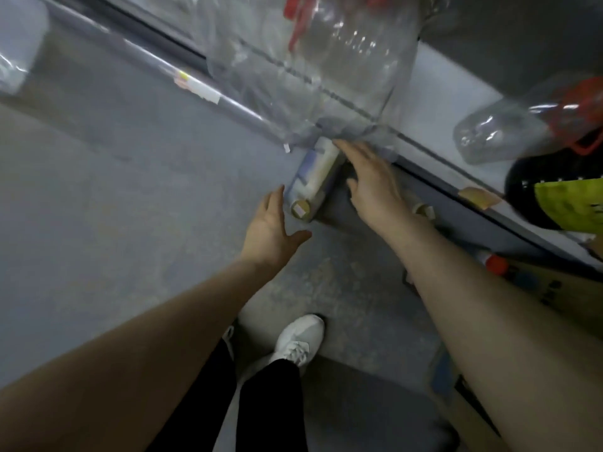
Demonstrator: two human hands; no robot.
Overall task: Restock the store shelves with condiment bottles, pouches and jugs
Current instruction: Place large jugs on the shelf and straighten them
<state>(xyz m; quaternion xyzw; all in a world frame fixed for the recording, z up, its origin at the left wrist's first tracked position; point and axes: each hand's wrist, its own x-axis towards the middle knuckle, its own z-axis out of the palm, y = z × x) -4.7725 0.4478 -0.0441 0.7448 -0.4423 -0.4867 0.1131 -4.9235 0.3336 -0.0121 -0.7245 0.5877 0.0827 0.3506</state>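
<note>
Nothing is gripped: both hands are held wide, fingers straight, one on each side of a bottle (313,174). The left hand (269,223) is spread just beside the bottle's left side, thumb out toward the lower right. The right hand (372,181) is laid flat along the bottle's right side; whether skin meets label cannot be told through the blur.

At the bottom centre, a white shoe (298,340) and black trousers are seen on a grey, scuffed floor (114,207), which fills the left half of the frame. A cardboard box (554,288) is set at the lower right, with a red cap (496,264) showing at its upper edge.

At mid-frame the bottle, white and blue with a tan cap turned toward the camera, is seen from above, its far end hidden below the shelf edge.

Farther up, a pale shelf (434,102) runs diagonally from upper left to right. On it a large clear jug (326,60) with a red handle is placed at top centre, a second jug (509,128) is tilted at the right, and a dark bottle (522,190) with a yellow-green label is seen at the right edge.
</note>
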